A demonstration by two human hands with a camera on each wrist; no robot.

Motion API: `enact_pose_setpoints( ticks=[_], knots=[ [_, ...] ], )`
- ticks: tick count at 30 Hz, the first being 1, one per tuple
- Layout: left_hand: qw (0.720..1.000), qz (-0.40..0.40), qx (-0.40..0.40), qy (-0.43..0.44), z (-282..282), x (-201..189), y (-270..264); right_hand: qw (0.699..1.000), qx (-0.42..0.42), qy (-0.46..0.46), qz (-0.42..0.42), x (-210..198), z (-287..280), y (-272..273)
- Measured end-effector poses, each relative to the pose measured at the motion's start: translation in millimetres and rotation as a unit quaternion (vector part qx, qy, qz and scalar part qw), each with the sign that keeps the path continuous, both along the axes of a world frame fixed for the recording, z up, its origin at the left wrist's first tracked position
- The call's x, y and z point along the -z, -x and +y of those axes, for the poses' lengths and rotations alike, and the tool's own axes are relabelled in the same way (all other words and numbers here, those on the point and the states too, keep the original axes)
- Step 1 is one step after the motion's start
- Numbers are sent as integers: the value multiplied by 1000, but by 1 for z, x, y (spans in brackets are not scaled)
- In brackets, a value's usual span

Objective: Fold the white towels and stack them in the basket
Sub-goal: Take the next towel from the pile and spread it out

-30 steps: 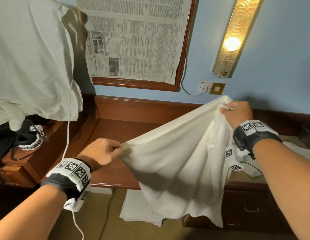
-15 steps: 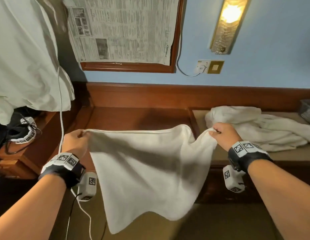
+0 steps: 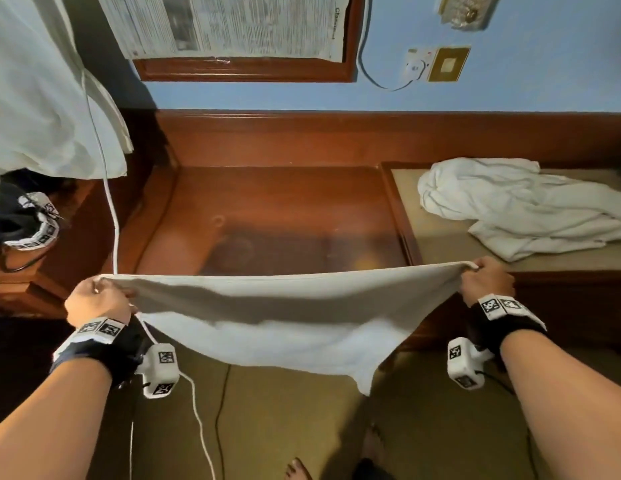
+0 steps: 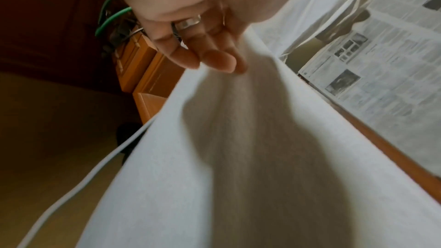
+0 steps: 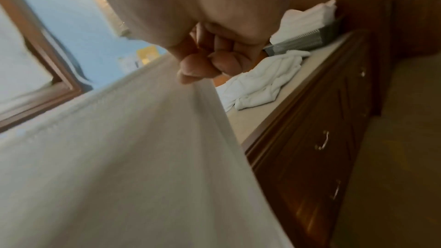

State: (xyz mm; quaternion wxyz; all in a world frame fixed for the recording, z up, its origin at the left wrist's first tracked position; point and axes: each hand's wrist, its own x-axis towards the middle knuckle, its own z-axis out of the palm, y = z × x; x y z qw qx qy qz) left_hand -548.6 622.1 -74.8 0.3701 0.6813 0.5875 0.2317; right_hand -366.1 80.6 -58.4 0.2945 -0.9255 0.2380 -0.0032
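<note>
A white towel (image 3: 285,317) hangs stretched wide in front of the wooden desk, its top edge nearly straight. My left hand (image 3: 96,297) pinches its left corner and my right hand (image 3: 484,280) pinches its right corner. The left wrist view shows my left hand's fingers (image 4: 214,59) curled on the towel (image 4: 238,157). In the right wrist view my right hand's fingers (image 5: 203,67) clamp the towel (image 5: 119,157). A crumpled heap of white towels (image 3: 517,206) lies on the counter at right. A grey basket (image 5: 307,40) with folded towels stands further along that counter.
The wooden desk top (image 3: 278,209) lies just beyond the towel, with a raised back panel behind it. White cloth (image 3: 42,88) hangs at upper left, and a white cable (image 3: 110,202) drops past it. Drawers (image 5: 322,139) line the counter front. My bare toes (image 3: 297,471) stand on the carpet.
Both hands have moved apart and down, pulling the towel from a bunched drape into a wide, taut span. My head view has tilted downward.
</note>
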Motion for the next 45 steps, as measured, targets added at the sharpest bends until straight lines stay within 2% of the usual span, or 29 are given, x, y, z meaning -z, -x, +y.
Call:
enact_pose_setpoints(
  ticks=[4, 6, 9, 17, 20, 27, 31, 32, 34, 35, 37, 38, 39, 41, 42, 43, 45],
  knots=[
    [983, -173, -40, 40, -23, -15, -13, 978, 96, -164, -79, -1, 15, -4],
    [957, -266, -55, 103, -27, -16, -25, 950, 126, -267, -103, -4, 29, -7],
    [917, -357, -85, 155, -19, -21, -38, 901, 155, -381, -137, -8, 42, -21],
    [871, -443, -126, 172, 9, -61, -133, 833, 160, -476, -232, -45, 88, -118],
    [857, -467, -127, 178, 25, -68, -179, 829, 159, -478, -243, -46, 108, -168],
    [868, -452, -132, 156, 81, -55, -283, 832, 134, -483, -238, -29, 155, -291],
    [881, -438, -80, 161, 98, -33, -343, 834, 109, -484, -240, 2, 169, -345],
    [889, -427, -54, 157, 98, -24, -354, 844, 103, -473, -231, 14, 170, -352],
    [909, -374, 31, 181, 93, 9, -364, 894, 66, -397, -197, 46, 171, -357],
    [924, -316, 87, 198, 86, 30, -361, 925, 26, -344, -158, 67, 170, -351],
    [953, -124, 227, 160, 73, 82, -338, 960, -111, -254, -40, 109, 171, -323],
    [941, -1, 317, 116, 69, 111, -321, 966, -198, -164, 35, 134, 169, -304],
    [907, 129, 393, 74, 64, 135, -299, 951, -282, -49, 116, 155, 167, -282],
    [808, 341, 481, 23, 54, 166, -258, 888, -371, 123, 245, 184, 160, -240],
    [769, 399, 500, 22, 52, 175, -243, 864, -380, 167, 284, 190, 157, -224],
    [745, 432, 507, 27, 50, 175, -234, 848, -385, 197, 307, 193, 156, -212],
    [727, 453, 515, 30, 58, 179, -236, 830, -396, 235, 314, 195, 156, -201]
  ],
)
